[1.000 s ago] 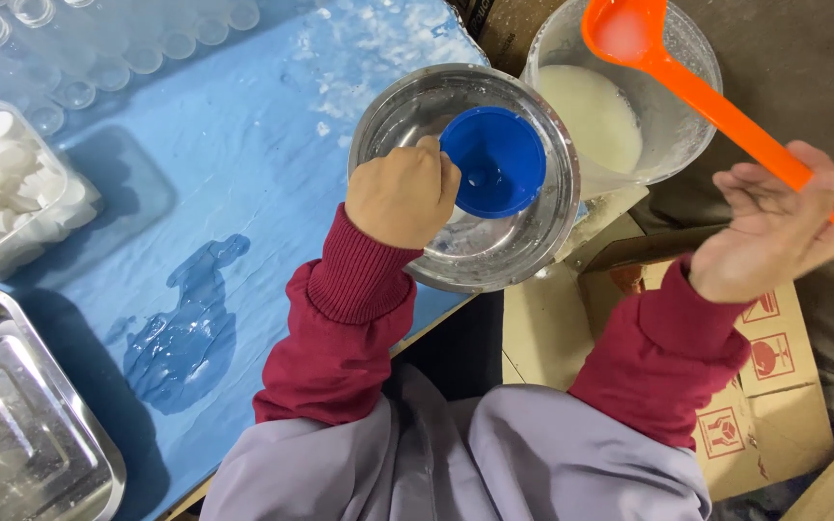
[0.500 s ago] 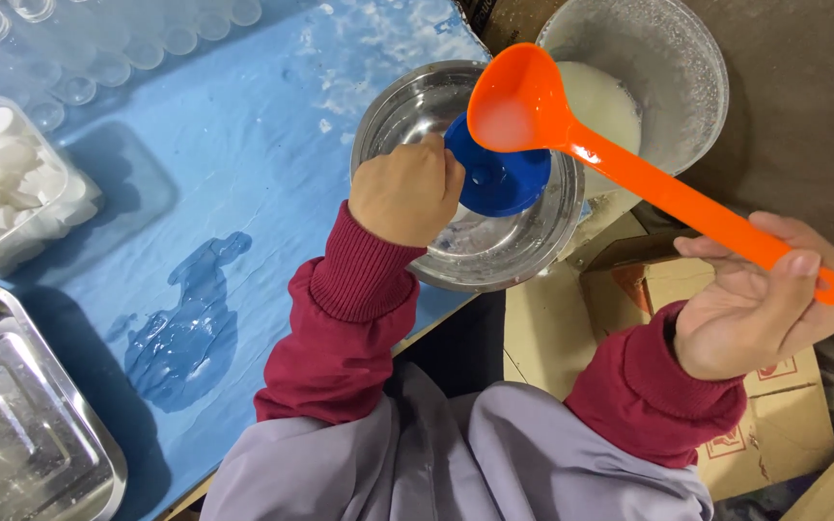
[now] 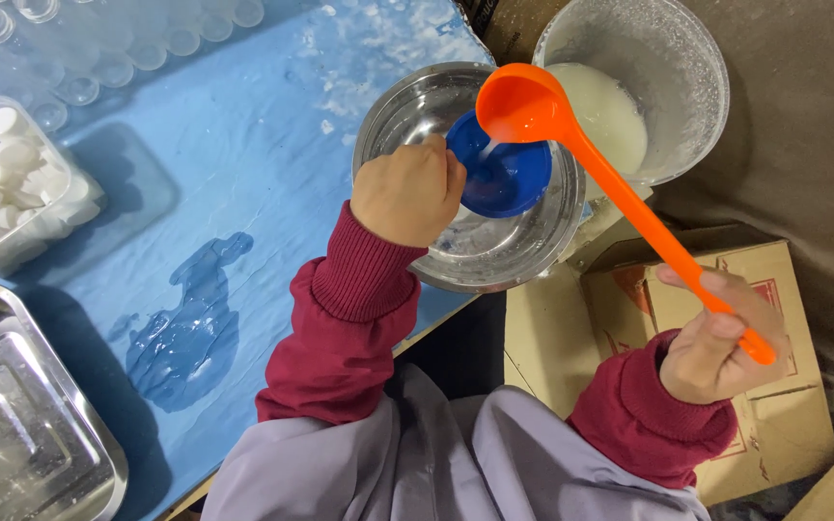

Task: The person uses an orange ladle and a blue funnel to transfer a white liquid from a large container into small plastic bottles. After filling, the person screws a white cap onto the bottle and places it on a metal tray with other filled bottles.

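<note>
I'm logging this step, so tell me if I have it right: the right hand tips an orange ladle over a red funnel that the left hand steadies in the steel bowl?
Not quite: the funnel is blue, not red, as the head view shows. The rest holds: the right hand tips the orange ladle over it, and the left hand steadies it in the steel bowl.

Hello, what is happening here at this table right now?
A person in dark red sleeves tips an orange ladle, held in the right hand, so that a thin white stream runs into a blue funnel. The left hand steadies the funnel over a steel bowl. A clear bucket of white liquid stands beside the bowl.
</note>
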